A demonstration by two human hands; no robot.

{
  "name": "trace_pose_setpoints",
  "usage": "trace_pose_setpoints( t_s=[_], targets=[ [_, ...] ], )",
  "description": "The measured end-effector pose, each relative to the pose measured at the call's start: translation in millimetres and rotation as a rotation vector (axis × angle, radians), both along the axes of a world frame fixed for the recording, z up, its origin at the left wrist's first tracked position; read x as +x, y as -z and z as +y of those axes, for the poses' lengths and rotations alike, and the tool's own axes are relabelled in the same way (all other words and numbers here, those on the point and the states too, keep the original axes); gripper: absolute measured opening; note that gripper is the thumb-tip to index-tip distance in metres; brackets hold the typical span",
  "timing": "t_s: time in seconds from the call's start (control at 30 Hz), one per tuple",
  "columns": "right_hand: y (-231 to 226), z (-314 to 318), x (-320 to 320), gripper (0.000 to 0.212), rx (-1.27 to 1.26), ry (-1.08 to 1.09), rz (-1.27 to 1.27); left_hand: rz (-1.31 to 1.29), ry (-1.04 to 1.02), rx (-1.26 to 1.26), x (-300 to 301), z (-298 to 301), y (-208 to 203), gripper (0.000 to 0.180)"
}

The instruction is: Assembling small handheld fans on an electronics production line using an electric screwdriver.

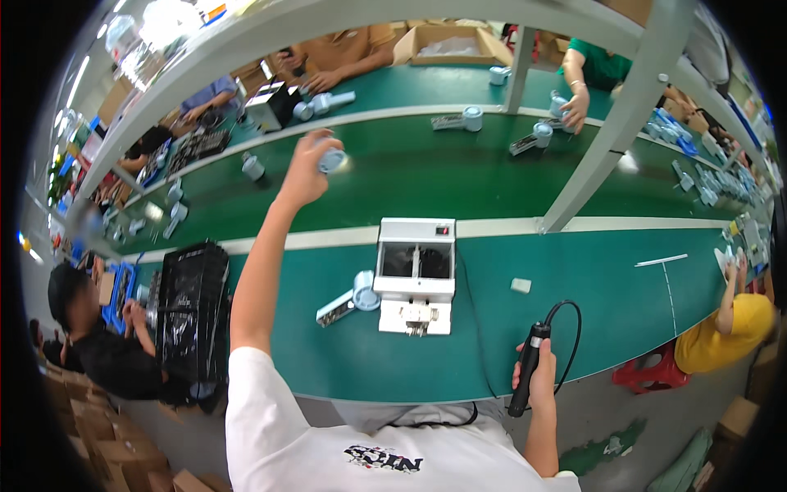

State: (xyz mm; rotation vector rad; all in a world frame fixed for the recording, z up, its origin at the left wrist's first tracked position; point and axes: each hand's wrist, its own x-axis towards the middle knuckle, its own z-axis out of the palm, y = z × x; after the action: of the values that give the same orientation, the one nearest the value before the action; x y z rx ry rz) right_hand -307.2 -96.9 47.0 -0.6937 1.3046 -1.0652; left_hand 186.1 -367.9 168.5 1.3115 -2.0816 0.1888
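Observation:
My left hand (305, 170) reaches far forward over the green conveyor belt, its fingers around a light blue round-headed plastic part (332, 161); the rest of that part is mostly hidden. In my right hand (539, 375), near the bench's front edge, is a black electric screwdriver (529, 369) with a looped cord. A white screw feeder machine (416, 283) stands on the green bench between my arms. Just left of it lies another light blue part (366, 292), its handle open with inner pieces showing.
Several similar parts (471, 119) lie on the belt (393, 176). A small white block (520, 285) sits right of the feeder. Black plastic-lined crates (193, 299) stand at left. A slanted white post (602, 131) rises at right. Co-workers sit at both sides and across; one person's hand (576, 108) touches parts.

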Motion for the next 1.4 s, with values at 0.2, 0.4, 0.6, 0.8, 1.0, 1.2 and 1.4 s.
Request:
trace_pose_setpoints(
  t_s=[0.2,0.4,0.6,0.8,1.0,1.2,1.4],
  targets=[
    [-3,1,2,0.067,0.008,-0.007,0.076,-0.434,0.228,0.293,-59,-138,49,0.061],
    [1,3,4,0.066,-0.021,-0.004,0.078,-0.644,0.200,0.342,-90,-186,85,0.054],
    [11,5,5,0.068,-0.014,-0.009,0.056,-0.166,0.015,0.250,-94,-141,93,0.076],
    [4,0,3,0.069,-0.011,0.002,0.053,0.302,0.029,0.534,-44,37,56,0.041],
    [-3,-6,6,0.068,-0.002,-0.036,0.083,0.613,-0.222,0.692,-20,209,111,0.042],
    [-11,-1,25,0.067,-0.028,-0.067,-0.074,0.048,-0.204,0.530,-58,239,96,0.033],
    [-25,8,49,0.067,-0.199,-0.281,-0.347,0.442,-0.458,0.483,-74,283,107,0.030]
  ],
)
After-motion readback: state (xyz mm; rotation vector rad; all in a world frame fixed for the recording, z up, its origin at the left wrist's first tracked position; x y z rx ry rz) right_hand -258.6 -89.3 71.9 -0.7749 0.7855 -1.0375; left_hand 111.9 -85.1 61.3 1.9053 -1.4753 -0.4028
